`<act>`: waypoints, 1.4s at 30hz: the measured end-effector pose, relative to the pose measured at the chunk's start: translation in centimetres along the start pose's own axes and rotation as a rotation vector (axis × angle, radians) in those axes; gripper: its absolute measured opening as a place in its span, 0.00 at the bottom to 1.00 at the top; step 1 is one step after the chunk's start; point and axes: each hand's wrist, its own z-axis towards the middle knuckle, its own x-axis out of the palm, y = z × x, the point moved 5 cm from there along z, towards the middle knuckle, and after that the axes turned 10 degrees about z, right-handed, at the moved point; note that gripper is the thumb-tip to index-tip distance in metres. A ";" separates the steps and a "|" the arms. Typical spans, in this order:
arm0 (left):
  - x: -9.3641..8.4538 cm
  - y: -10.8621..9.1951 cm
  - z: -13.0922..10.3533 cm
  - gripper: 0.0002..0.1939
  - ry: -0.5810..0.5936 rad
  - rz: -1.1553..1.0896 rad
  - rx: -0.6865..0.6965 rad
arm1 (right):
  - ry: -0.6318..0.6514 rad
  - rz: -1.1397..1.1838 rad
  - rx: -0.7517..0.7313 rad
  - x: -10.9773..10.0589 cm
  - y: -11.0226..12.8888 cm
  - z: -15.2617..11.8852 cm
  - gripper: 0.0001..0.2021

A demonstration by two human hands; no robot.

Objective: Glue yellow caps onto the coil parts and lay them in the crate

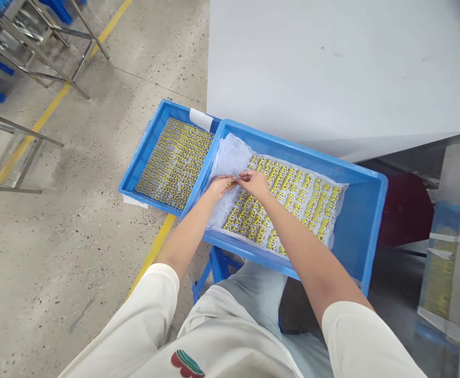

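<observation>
My left hand is over the left side of the nearer blue tray, closed with a bit of yellow showing at its fingers, like one of the small yellow pieces. Fingertip to fingertip with it, my right hand is pinched; what it grips is too small to make out. Below both hands lies a white cloth sheet in the blue tray. Rows of small yellow pieces with dark prongs cover much of the sheet, to the right of my hands.
A second blue tray on the left holds many more small yellow pieces, with a white paper on its rim. Beyond is a white tabletop. A blue stool stands underneath. Metal-framed stools stand at upper left.
</observation>
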 end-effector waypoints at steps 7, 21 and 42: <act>0.1 1.1 0.4 0.10 -0.030 0.067 -0.071 | 0.042 -0.373 -0.093 0.8 1.3 -0.6 0.13; -1.1 0.7 0.7 0.16 -0.125 0.091 -0.094 | 0.196 -0.727 -0.179 1.6 0.9 -1.3 0.14; -0.4 -0.1 0.0 0.19 0.003 0.016 -0.069 | -0.013 -0.270 -0.197 1.1 2.8 -2.5 0.18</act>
